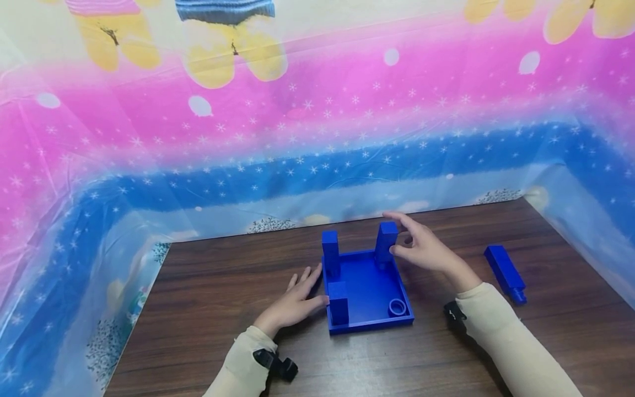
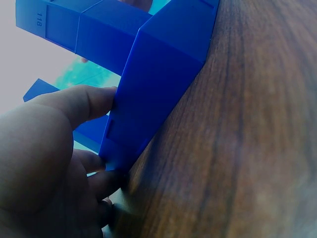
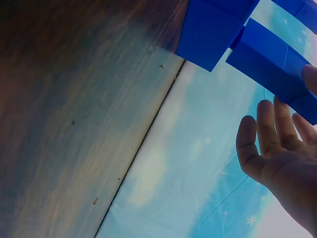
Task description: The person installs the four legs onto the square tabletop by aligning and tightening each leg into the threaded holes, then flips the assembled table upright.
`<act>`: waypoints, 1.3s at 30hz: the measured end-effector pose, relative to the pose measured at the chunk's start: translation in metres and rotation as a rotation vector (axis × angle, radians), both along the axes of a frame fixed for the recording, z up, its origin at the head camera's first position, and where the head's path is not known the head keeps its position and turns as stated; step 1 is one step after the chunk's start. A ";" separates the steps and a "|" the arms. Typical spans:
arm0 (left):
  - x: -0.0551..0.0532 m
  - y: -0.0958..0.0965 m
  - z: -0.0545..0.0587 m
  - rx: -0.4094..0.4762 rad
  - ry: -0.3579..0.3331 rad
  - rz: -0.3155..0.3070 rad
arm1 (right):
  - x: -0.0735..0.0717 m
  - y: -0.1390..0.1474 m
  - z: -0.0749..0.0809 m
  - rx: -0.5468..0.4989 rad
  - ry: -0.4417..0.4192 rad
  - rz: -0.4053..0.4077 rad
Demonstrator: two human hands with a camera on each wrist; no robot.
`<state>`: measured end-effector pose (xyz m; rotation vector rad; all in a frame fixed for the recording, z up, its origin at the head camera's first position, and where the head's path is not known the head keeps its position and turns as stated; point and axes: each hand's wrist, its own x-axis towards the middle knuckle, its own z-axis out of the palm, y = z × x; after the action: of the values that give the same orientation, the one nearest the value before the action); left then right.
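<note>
While bracing rimmed square base [image 1: 369, 326] w/ L hand [image 1: 294, 302] spread along its side, apparently seating far-R post [image 1: 386, 242] w/ R hand [image 1: 426, 251] also spread, thumb touching. Next: prob. more turning, then loose post [image 1: 505, 271] for ring socket [image 1: 397, 307], near-R corner. Base: blue, flat on tabletop [image 1: 208, 298] betw. hands, w/ far-L post [image 1: 330, 253] & near-L post [image 1: 339, 303] upright.

Pink/blue snowflake cloth [image 1: 317, 132] hangs behind brn tbl [image 1: 213, 286].
</note>
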<state>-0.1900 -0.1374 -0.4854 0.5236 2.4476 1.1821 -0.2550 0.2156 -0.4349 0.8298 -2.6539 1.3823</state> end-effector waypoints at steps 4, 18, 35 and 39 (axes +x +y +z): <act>0.001 -0.001 0.000 0.023 0.016 -0.012 | 0.001 -0.001 0.001 0.002 -0.012 0.005; 0.001 0.000 0.000 0.009 0.019 -0.009 | 0.001 0.000 0.002 0.022 -0.016 0.007; -0.001 -0.002 -0.008 0.019 0.012 -0.004 | 0.001 -0.005 0.002 0.060 0.005 -0.014; 0.001 -0.001 -0.003 0.024 0.015 -0.011 | 0.001 -0.002 0.002 0.065 0.005 -0.014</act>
<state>-0.1895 -0.1387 -0.4882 0.5547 2.4430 1.2087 -0.2537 0.2137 -0.4334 0.8177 -2.7090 1.2959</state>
